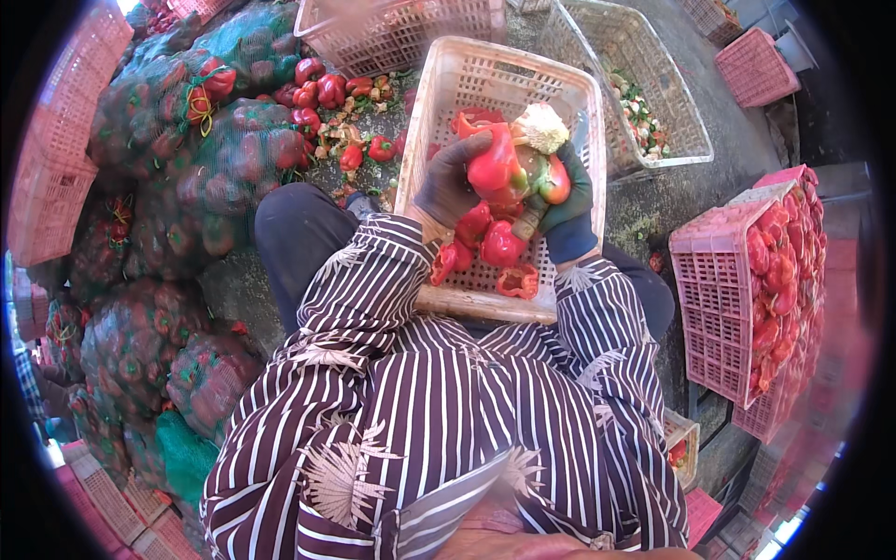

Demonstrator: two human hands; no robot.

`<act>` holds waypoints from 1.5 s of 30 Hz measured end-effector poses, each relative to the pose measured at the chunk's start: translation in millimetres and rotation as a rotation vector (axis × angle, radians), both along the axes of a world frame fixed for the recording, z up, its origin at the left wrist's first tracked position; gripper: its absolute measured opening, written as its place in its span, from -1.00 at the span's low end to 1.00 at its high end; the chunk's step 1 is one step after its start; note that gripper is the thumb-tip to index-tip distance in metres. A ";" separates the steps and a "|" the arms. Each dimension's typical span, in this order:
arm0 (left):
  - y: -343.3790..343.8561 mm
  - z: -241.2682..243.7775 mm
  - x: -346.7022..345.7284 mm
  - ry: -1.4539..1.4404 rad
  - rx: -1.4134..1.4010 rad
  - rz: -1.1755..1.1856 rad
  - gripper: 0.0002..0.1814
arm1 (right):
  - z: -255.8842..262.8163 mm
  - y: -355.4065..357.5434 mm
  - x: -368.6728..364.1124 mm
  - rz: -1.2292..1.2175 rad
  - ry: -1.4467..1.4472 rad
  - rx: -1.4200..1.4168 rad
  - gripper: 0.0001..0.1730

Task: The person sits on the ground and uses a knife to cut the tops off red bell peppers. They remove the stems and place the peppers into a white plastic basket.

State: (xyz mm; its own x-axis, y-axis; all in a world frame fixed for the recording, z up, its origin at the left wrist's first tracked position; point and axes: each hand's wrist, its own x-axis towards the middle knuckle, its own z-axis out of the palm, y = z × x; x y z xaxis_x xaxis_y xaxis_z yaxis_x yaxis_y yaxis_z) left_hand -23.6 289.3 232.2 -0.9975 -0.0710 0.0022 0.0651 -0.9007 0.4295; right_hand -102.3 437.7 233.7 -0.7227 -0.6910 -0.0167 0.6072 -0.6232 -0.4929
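Note:
In a dark glove, my left hand (448,183) grips one side of a split red bell pepper (492,168) with its fingers over the outer skin. My right hand (565,203), in a green and blue glove, holds the other part, red and green, from which a pale seed core (541,128) sticks up. Both hands are above a pale plastic crate (434,299) in front of me. Beneath them, red pepper pieces (502,243) lie on the crate's slotted bottom. Whether my right hand also holds a tool cannot be told.
Green mesh sacks (231,161) full of red peppers are heaped at left. Loose peppers (331,91) and scraps lie on the floor beyond my knee. A crate with seed cores and scraps (637,119) stands at upper right. A pink crate (714,301) heaped with red peppers stands at right.

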 end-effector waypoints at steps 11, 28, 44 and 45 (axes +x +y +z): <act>-14.3 -3.9 -4.1 -0.064 0.009 0.077 -0.44 | 6.3 8.1 -7.8 0.133 -0.009 0.020 -0.54; -4.7 -35.9 -20.0 -0.214 -1.376 0.226 -0.42 | -13.8 -2.9 12.3 -0.189 0.347 0.838 -0.76; -7.0 -49.0 -25.6 -0.453 -1.259 0.539 -0.54 | -1.4 -6.2 37.3 -0.149 0.389 0.830 -0.70; -10.4 -56.3 -29.0 -0.458 -1.174 0.533 -0.54 | -1.1 -5.2 39.6 -0.137 0.342 0.834 -0.70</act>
State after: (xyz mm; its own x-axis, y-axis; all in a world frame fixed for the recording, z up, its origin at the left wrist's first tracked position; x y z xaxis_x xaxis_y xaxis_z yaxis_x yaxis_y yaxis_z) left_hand -52.6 278.8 175.9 -0.7779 -0.6283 0.0074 -0.0670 0.0947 0.9933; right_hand -62.7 432.4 232.6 -0.8552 -0.4585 -0.2415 0.2914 -0.0402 -0.9557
